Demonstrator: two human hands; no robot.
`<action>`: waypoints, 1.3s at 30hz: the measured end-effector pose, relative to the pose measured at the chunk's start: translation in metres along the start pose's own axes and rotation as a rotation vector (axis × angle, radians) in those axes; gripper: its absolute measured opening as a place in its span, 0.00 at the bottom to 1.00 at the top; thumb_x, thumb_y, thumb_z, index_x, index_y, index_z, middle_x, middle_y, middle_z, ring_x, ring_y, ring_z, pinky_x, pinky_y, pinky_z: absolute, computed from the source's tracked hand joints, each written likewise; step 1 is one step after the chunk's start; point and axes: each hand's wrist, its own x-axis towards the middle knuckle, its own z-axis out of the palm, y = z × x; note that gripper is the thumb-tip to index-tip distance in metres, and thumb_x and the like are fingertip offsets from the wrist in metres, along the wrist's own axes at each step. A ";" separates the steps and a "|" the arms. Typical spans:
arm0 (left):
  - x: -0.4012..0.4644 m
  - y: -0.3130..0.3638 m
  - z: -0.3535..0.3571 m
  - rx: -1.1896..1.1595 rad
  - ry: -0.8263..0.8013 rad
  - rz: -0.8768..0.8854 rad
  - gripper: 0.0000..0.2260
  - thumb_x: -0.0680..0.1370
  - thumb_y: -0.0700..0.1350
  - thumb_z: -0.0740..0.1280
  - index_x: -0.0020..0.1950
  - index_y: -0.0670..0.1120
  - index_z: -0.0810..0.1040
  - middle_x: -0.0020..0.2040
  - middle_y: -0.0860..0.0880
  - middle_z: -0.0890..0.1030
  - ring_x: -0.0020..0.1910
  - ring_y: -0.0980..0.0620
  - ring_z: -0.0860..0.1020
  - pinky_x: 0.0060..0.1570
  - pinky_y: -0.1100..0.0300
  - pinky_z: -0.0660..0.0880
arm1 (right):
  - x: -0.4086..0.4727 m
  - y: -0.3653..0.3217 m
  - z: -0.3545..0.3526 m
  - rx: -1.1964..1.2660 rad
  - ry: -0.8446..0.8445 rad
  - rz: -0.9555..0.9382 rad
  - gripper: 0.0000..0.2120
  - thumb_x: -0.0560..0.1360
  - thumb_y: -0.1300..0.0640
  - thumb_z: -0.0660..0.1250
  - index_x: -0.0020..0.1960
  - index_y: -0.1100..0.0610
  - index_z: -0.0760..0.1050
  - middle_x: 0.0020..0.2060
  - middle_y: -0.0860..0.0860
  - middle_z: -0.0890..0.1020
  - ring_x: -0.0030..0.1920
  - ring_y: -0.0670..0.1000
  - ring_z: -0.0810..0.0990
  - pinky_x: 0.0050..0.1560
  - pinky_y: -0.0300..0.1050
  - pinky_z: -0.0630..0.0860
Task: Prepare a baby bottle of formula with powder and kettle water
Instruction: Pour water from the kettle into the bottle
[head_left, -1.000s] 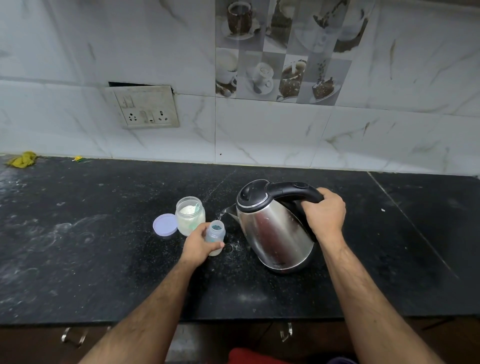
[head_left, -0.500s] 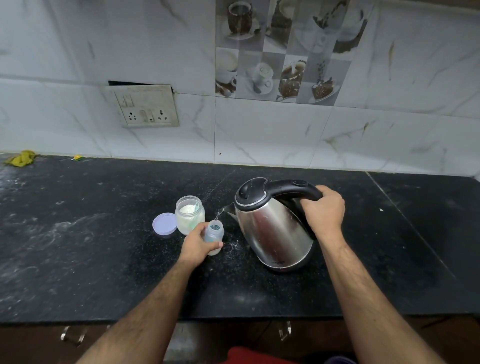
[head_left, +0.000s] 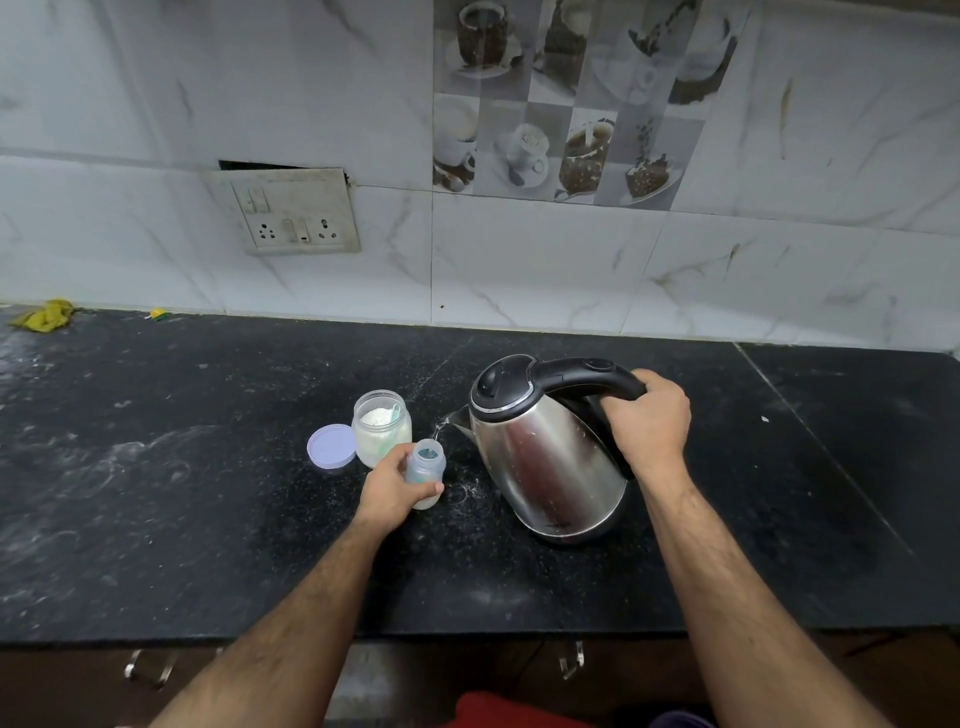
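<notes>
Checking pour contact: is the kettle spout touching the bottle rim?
Apart. The head view shows the kettle spout above and right of the bottle mouth, dark counter between, bridged only by a thin water stream.

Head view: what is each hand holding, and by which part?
Left hand grips the baby bottle around its body; right hand grips the kettle by its black handle's rear end.

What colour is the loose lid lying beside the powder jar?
Pale lilac lid, flat on the black counter, seen in the head view.
</notes>
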 end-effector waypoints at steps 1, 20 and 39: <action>0.000 0.001 0.000 0.003 -0.002 -0.001 0.27 0.66 0.39 0.80 0.63 0.48 0.76 0.57 0.51 0.82 0.57 0.51 0.79 0.64 0.53 0.73 | 0.000 -0.001 0.000 0.003 -0.002 0.000 0.05 0.58 0.53 0.63 0.33 0.52 0.75 0.26 0.47 0.77 0.31 0.50 0.75 0.33 0.42 0.69; -0.004 0.003 0.001 0.006 -0.022 0.019 0.25 0.66 0.39 0.80 0.59 0.51 0.75 0.56 0.52 0.81 0.57 0.52 0.78 0.60 0.58 0.72 | -0.002 -0.001 0.002 -0.016 0.015 0.004 0.09 0.57 0.52 0.63 0.35 0.54 0.77 0.27 0.48 0.78 0.34 0.54 0.78 0.37 0.47 0.75; -0.005 0.004 0.005 -0.023 -0.010 0.047 0.24 0.66 0.38 0.80 0.57 0.53 0.76 0.54 0.53 0.82 0.57 0.51 0.79 0.62 0.56 0.72 | -0.004 0.002 0.003 -0.041 0.003 0.006 0.03 0.64 0.59 0.70 0.34 0.55 0.76 0.28 0.48 0.78 0.34 0.53 0.77 0.37 0.47 0.74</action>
